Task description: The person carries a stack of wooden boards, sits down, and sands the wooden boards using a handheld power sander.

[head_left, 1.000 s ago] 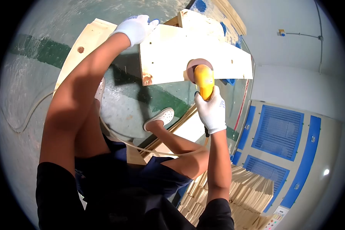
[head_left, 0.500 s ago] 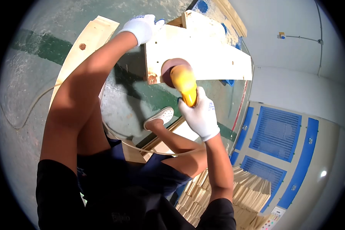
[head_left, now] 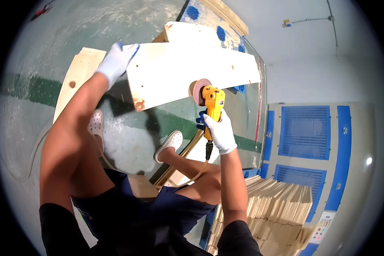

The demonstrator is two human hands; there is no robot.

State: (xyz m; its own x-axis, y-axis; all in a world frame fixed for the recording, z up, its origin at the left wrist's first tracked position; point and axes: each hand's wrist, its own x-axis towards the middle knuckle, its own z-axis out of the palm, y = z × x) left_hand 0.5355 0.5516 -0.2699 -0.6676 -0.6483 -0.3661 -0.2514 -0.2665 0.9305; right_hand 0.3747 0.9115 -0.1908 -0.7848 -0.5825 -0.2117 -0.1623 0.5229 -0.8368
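Presently, my right hand [head_left: 222, 134] is wrapping its curled fingers round the body of the yellow sander [head_left: 214, 102], while my left hand [head_left: 115, 64] is closing on the upper left corner of the pale board [head_left: 179, 70], its fingertips partly hidden. The board is lying in front of me, with the sanding disc [head_left: 199, 91] sitting tilted at its lower edge; whether the disc is touching the wood, I am unable to tell. In my judgement, good work is calling for the disc nearly flat on the face, light, even pressure, and overlapping strokes without digging into that edge. The left hand is bracing at a fair distance from the disc, which I am rating sound. The cord [head_left: 199, 174] is running from the sander's rear across my leg and needing to hang clear of the disc. As to containers, I am finding no open one; the blue-panelled cabinet [head_left: 305, 132] is standing beyond the stacked slats [head_left: 273, 209], its contents not showing
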